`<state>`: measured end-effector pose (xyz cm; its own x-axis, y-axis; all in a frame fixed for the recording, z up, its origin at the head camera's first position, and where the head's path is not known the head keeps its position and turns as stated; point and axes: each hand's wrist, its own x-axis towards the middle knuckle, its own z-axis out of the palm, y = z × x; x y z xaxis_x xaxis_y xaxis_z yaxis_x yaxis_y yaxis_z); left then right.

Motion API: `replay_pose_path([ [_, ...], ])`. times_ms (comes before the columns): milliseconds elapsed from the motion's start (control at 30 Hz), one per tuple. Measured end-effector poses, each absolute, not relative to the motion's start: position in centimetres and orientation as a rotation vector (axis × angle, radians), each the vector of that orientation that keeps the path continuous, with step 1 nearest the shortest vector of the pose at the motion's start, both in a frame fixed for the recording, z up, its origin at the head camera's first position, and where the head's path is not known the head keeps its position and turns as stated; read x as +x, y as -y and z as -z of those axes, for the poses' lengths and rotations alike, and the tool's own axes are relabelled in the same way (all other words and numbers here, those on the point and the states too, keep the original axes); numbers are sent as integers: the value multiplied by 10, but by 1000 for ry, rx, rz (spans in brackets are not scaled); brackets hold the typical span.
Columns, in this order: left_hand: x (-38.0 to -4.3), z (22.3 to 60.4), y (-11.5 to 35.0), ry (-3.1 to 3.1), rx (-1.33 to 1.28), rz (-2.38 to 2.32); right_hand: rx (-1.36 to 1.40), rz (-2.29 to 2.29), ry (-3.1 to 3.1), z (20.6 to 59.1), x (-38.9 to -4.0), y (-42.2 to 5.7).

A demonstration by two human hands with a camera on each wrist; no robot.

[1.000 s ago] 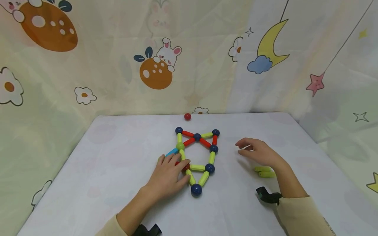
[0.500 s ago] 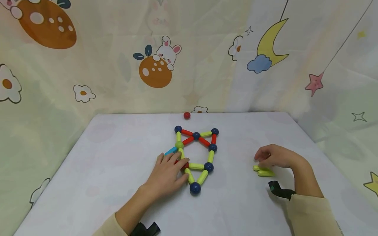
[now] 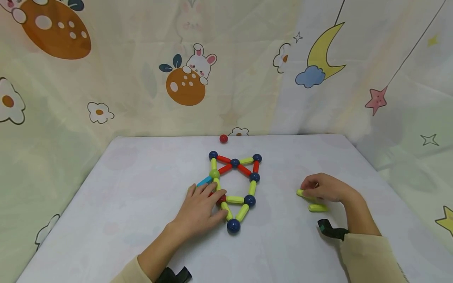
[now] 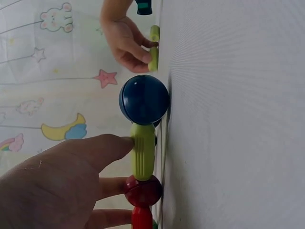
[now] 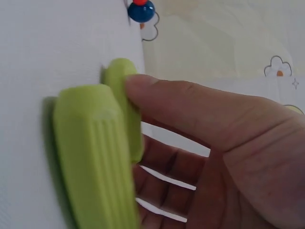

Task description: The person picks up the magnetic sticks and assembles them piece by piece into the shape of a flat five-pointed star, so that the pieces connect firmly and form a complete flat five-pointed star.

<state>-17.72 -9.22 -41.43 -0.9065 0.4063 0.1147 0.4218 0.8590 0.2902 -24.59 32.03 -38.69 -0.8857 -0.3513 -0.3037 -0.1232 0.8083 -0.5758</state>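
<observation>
On the table lies a flat figure of magnetic rods and balls, with red rods [image 3: 244,169], light-green rods [image 3: 235,199] and dark blue balls [image 3: 233,226]. My left hand [image 3: 201,210] rests on its left side, fingers spread, partly covering a red ball [image 4: 144,191] and a blue rod [image 3: 204,181]. In the left wrist view its thumb touches a light-green rod [image 4: 143,151]. To the right, my right hand [image 3: 327,188] pinches a light-green rod [image 5: 125,109] between thumb and fingers, low over the table. A second light-green rod [image 3: 318,208] lies just nearer to me.
A loose red ball [image 3: 223,138] sits at the table's far edge, beyond the figure. A patterned cloth [image 3: 247,78] hangs behind the white tabletop [image 3: 141,165]. Black wrist straps [image 3: 332,230] show by both sleeves.
My right hand has moved right to the two loose light-green rods, taken hold of one and shifted it slightly left, away from the other. The left hand stays on the figure.
</observation>
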Motion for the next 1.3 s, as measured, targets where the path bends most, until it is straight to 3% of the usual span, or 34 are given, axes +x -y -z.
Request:
replay_pose_path([
  [400,-177,415,91,2982,-654,495,-414,870,-2697,395,-250,-298],
  [833,-172,419,81,2920,-621,461,-400,875,-2851,394,-256,-229],
  [1300,-167,419,71,2952,-544,474,-404,874,-2913,403,-270,-213],
])
